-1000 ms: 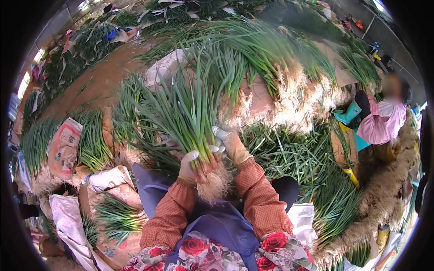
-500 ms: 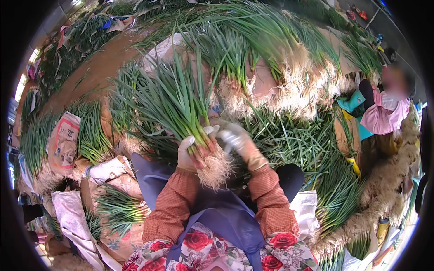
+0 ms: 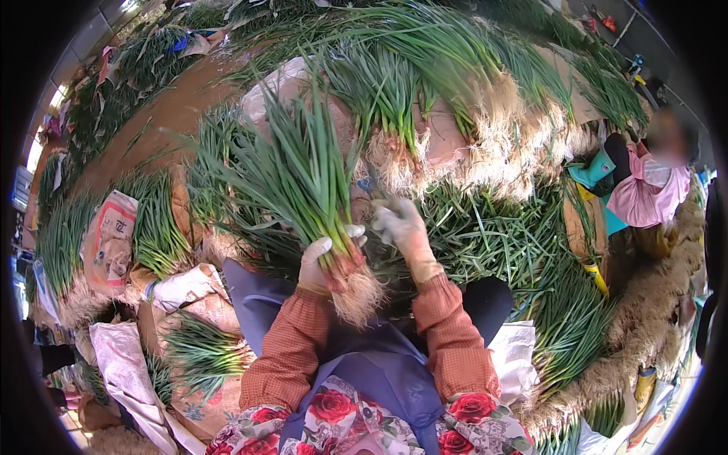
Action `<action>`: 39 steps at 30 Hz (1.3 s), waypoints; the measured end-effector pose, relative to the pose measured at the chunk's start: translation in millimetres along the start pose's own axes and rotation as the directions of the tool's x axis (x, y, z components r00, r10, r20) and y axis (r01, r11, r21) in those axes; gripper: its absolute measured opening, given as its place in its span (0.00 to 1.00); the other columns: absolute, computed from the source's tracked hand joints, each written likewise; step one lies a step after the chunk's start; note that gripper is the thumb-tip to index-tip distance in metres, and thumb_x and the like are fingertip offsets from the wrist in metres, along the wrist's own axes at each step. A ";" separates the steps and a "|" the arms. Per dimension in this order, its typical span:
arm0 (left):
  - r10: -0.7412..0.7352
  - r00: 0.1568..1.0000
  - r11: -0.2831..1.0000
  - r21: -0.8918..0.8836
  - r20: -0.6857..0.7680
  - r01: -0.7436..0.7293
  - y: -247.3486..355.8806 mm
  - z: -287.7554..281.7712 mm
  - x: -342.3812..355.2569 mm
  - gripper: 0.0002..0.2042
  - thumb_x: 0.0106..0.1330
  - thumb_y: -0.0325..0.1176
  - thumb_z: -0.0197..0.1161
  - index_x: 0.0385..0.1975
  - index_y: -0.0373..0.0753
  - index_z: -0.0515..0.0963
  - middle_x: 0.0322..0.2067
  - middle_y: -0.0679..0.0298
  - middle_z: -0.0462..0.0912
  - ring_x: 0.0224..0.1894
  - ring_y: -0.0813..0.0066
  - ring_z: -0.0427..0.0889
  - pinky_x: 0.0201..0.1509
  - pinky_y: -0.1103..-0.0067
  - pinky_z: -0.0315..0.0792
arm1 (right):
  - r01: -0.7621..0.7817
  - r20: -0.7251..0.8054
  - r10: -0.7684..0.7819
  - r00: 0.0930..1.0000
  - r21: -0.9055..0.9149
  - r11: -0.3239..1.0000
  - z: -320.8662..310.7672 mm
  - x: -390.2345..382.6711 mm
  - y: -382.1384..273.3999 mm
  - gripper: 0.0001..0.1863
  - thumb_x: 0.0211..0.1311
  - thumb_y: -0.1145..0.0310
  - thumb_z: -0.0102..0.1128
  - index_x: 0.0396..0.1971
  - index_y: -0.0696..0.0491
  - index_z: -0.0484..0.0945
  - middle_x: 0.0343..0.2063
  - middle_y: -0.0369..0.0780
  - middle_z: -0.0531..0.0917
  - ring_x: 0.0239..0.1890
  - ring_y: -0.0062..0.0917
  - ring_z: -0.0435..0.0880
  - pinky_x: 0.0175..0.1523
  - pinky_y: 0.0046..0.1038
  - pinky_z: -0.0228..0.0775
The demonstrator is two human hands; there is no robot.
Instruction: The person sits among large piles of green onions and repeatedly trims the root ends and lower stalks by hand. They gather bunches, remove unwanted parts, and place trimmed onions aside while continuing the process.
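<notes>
My left hand (image 3: 315,264), in a pale glove, is closed round the lower stems of a bunch of spring onions (image 3: 322,205). Their long green leaves fan up and to the left, and pale stringy roots (image 3: 358,296) hang below the reddish stem bases. Just right of the bunch, my gloved right hand (image 3: 403,231) is raised, apart from the stems. Its fingers point left and are smeared by motion, so whether they hold anything cannot be made out.
Loose green leaves (image 3: 485,235) lie in a heap to the right. Rooted bunches (image 3: 394,152) line the far side, and a small bunch (image 3: 201,345) rests on sacking at near left. A person in pink (image 3: 656,186) sits at far right, beside a long row of roots (image 3: 644,303).
My right hand has drawn back from the bunch, slightly up and to the right. The bunch in my left hand stands a little more upright.
</notes>
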State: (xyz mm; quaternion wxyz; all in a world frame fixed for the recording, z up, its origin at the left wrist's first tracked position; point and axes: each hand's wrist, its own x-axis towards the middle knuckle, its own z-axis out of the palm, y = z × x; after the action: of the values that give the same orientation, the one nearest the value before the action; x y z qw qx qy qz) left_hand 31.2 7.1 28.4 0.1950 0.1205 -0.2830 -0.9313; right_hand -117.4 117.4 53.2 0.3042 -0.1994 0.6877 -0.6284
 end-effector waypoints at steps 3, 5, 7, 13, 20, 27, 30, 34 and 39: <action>-0.195 0.973 0.981 0.017 0.120 0.195 1.2 10.7 1.3 0.31 0.56 0.45 0.56 0.56 0.27 0.67 0.48 0.47 0.78 0.44 0.55 0.79 0.49 0.67 0.74 | 0.338 0.109 -0.335 0.936 -0.547 0.766 17.4 36.1 -6.1 0.16 0.63 0.59 0.61 0.46 0.53 0.77 0.27 0.43 0.82 0.29 0.26 0.83 0.32 0.25 0.74; -0.200 0.980 0.979 -0.028 0.022 0.200 2.6 24.0 -6.2 0.29 0.56 0.42 0.56 0.53 0.25 0.69 0.37 0.50 0.80 0.31 0.63 0.79 0.39 0.72 0.75 | 0.245 0.142 -0.200 0.969 -0.599 0.762 14.0 34.4 -12.0 0.17 0.61 0.59 0.61 0.43 0.55 0.77 0.31 0.50 0.82 0.32 0.40 0.83 0.37 0.34 0.75; -0.148 0.989 0.989 -0.027 -0.010 0.148 4.1 13.8 -8.7 0.27 0.57 0.42 0.56 0.50 0.26 0.71 0.35 0.50 0.80 0.30 0.63 0.79 0.36 0.73 0.75 | 0.300 0.162 -0.255 0.953 -0.608 0.735 15.6 21.6 -10.4 0.15 0.61 0.59 0.60 0.38 0.55 0.78 0.29 0.51 0.82 0.32 0.45 0.82 0.37 0.37 0.75; -0.112 0.993 0.992 -0.050 0.038 0.114 -4.5 8.5 -5.9 0.23 0.58 0.41 0.56 0.46 0.27 0.72 0.38 0.51 0.79 0.38 0.61 0.79 0.45 0.70 0.74 | 0.607 0.347 -0.498 0.794 -0.460 0.648 6.3 14.1 1.7 0.11 0.64 0.63 0.60 0.27 0.54 0.75 0.23 0.43 0.82 0.20 0.32 0.81 0.23 0.32 0.71; -0.078 0.997 0.990 -0.116 0.029 0.081 -5.9 7.6 -9.3 0.24 0.57 0.43 0.57 0.47 0.29 0.73 0.43 0.53 0.79 0.52 0.58 0.77 0.62 0.65 0.70 | 0.216 -0.290 -0.048 0.956 0.582 0.784 -37.9 -3.3 5.5 0.07 0.69 0.69 0.54 0.36 0.57 0.76 0.22 0.36 0.80 0.17 0.12 0.72 0.21 0.15 0.66; -0.087 0.995 0.989 -0.115 0.052 0.092 -6.2 10.0 -7.9 0.23 0.56 0.42 0.55 0.46 0.29 0.74 0.45 0.51 0.78 0.52 0.56 0.76 0.64 0.60 0.66 | 0.057 0.128 -0.065 0.990 0.062 0.996 4.2 -8.3 24.6 0.12 0.67 0.60 0.58 0.37 0.55 0.78 0.30 0.37 0.83 0.24 0.20 0.77 0.34 0.23 0.70; -0.098 0.995 0.991 -0.091 -0.036 0.094 -2.3 4.5 -17.0 0.24 0.56 0.44 0.56 0.44 0.29 0.74 0.43 0.52 0.78 0.47 0.57 0.78 0.56 0.64 0.72 | 0.263 0.100 -0.244 0.965 -0.315 0.912 24.4 -3.3 2.0 0.12 0.65 0.60 0.59 0.30 0.54 0.78 0.22 0.37 0.80 0.21 0.29 0.77 0.31 0.27 0.71; -0.140 0.980 0.977 -0.141 0.144 0.160 -1.7 -0.7 -15.2 0.25 0.58 0.45 0.57 0.50 0.32 0.71 0.48 0.52 0.74 0.48 0.58 0.76 0.54 0.68 0.72 | 0.232 -0.038 -0.417 0.908 -0.783 0.577 -35.1 51.5 76.1 0.15 0.57 0.66 0.62 0.44 0.51 0.74 0.37 0.44 0.82 0.35 0.40 0.82 0.38 0.38 0.78; -0.034 0.999 0.945 -0.324 0.033 0.043 -12.4 -15.6 -24.0 0.36 0.65 0.44 0.54 0.69 0.36 0.51 0.66 0.46 0.59 0.71 0.49 0.52 0.69 0.64 0.59 | 0.284 0.516 0.375 0.770 -0.804 0.522 -44.3 9.1 69.4 0.34 0.56 0.56 0.64 0.61 0.54 0.68 0.51 0.50 0.79 0.56 0.39 0.76 0.59 0.34 0.68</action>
State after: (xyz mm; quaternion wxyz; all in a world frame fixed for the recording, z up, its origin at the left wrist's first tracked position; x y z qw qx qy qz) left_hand 54.2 19.5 11.4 0.1902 0.0797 -0.1263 -0.9703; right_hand -146.2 153.4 -15.5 0.3975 -0.5016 0.7627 -0.0939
